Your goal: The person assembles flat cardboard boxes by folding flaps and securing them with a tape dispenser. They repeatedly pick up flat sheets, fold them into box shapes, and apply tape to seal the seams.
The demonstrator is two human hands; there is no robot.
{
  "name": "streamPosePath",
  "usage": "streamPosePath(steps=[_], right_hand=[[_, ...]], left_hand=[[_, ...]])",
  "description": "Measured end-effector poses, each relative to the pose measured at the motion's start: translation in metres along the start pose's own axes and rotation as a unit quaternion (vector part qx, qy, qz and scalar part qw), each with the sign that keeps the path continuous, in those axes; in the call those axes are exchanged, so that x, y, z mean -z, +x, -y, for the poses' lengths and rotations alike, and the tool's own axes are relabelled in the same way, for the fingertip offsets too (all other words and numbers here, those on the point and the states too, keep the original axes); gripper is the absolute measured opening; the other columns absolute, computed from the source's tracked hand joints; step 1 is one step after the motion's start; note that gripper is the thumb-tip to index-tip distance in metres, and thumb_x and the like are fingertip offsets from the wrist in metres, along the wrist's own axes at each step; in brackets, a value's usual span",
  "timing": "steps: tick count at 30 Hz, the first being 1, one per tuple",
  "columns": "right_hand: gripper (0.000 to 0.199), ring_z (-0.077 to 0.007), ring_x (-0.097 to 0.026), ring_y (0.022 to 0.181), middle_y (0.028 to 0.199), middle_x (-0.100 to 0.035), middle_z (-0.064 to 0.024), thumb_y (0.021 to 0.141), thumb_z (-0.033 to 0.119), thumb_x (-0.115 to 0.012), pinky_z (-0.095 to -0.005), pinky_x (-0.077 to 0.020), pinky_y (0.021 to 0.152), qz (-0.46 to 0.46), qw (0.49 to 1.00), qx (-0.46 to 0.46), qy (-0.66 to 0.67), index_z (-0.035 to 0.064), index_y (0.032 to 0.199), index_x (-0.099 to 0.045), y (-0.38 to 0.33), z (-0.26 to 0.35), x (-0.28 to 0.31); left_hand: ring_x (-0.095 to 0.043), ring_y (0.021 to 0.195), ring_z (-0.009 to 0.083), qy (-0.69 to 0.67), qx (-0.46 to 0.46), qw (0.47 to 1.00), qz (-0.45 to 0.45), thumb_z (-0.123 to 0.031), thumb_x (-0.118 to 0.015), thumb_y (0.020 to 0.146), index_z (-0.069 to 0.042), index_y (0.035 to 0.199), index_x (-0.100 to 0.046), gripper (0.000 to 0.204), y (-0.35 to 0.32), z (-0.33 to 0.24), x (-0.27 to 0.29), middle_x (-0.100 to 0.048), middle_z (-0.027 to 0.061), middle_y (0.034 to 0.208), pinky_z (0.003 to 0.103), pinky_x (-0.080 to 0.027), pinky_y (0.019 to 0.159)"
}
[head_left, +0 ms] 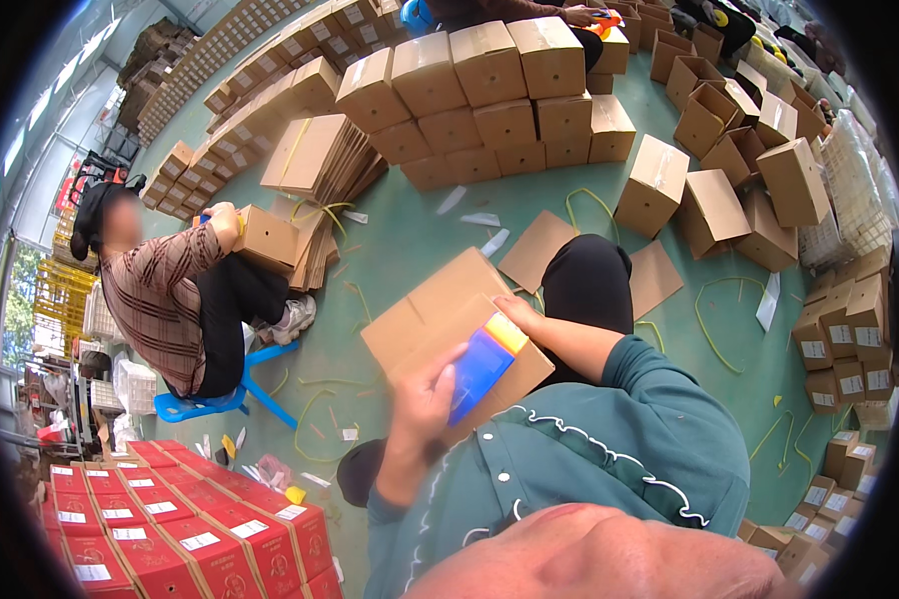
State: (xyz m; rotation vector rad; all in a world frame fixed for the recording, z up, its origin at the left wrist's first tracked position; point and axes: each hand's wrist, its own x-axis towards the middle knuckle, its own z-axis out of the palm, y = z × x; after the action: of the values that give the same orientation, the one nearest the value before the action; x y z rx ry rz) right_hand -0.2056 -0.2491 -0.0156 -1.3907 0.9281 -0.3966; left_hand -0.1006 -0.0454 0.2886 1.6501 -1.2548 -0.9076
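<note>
A brown cardboard box (435, 299) lies tilted across my lap, its upper side smooth and flat. My left hand (425, 399) is closed on the near-left side of a blocky blue hand tool with a yellow end (479, 371), which rests over the box. The tool's underside is hidden, so its exact kind does not show. My right hand (517, 315) grips the box at its right edge, beside the yellow end. Some of its fingers are out of sight behind the tool.
To the left, a co-worker on a blue stool (200, 404) handles a small box (267, 240) beside stacked flat cardboard (310, 160). Closed boxes (489, 70) form a wall ahead. Open boxes (714, 210) stand right, red cartons (190, 519) lower left. Yellow straps (719, 344) litter the green floor.
</note>
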Motion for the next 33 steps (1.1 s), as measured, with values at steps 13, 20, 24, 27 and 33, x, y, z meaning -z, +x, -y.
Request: streamPosePath(steps=[13,20,24,27,33], right_hand=[[0.043,-0.0155,-0.051,0.122,0.130,-0.058,-0.0070,0.097,0.035,-0.054,-0.0370,-0.0399,0.099,0.027,0.982,-0.037,0.183,0.0073,0.130,-0.056,0.012,0.070,0.016],[0.055,-0.0235,-0.045,0.132,0.141,-0.050,-0.0109,0.096,0.037,-0.057,-0.0370,-0.0338,0.110,0.460,0.849,0.143,-0.216,0.0054,0.139,-0.048,0.018,0.263,-0.021],[0.062,-0.0307,-0.043,0.133,0.144,-0.047,-0.0142,0.092,0.037,-0.059,-0.0426,-0.0336,0.111,0.644,0.634,0.170,-0.393,0.0114,0.145,-0.040,-0.015,0.304,-0.108],[0.047,-0.0289,-0.048,0.126,0.138,-0.051,-0.0145,0.092,0.030,-0.065,-0.0388,-0.0416,0.102,0.712,0.574,0.227,-0.334,0.0130,0.134,-0.053,-0.017,0.253,-0.148],[0.010,-0.0209,-0.060,0.086,0.086,-0.063,-0.0090,0.089,0.009,-0.068,-0.0325,-0.0476,0.077,0.733,0.629,0.173,-0.194,-0.0009,0.088,-0.069,-0.016,0.234,-0.152]], left_hand=[[-0.058,0.068,0.0085,0.019,-0.011,1.000,-0.001,-0.013,-0.051,0.094,-0.004,0.120,-0.066,0.031,0.000,-0.005,0.004,-0.067,0.0040,0.079,0.025,-0.049,0.067],[-0.064,0.072,0.0135,0.009,-0.093,0.996,0.002,-0.015,-0.052,0.093,-0.008,0.120,-0.065,0.032,0.012,0.010,0.006,-0.069,0.0081,0.083,0.029,-0.052,0.072],[-0.069,0.077,0.0251,0.049,-0.093,0.994,0.015,-0.019,-0.060,0.088,-0.010,0.116,-0.068,0.030,0.009,0.020,0.009,-0.071,0.0133,0.094,0.033,-0.054,0.076],[-0.067,0.069,0.0333,0.057,-0.104,0.993,-0.026,-0.032,-0.062,0.082,-0.014,0.111,-0.070,0.035,0.005,0.028,0.004,-0.070,0.0155,0.081,0.041,-0.055,0.071],[-0.068,0.070,0.0316,0.061,-0.091,0.994,-0.008,-0.035,-0.060,0.087,-0.015,0.117,-0.068,0.036,-0.004,0.034,0.020,-0.070,0.0157,0.080,0.040,-0.055,0.069]])
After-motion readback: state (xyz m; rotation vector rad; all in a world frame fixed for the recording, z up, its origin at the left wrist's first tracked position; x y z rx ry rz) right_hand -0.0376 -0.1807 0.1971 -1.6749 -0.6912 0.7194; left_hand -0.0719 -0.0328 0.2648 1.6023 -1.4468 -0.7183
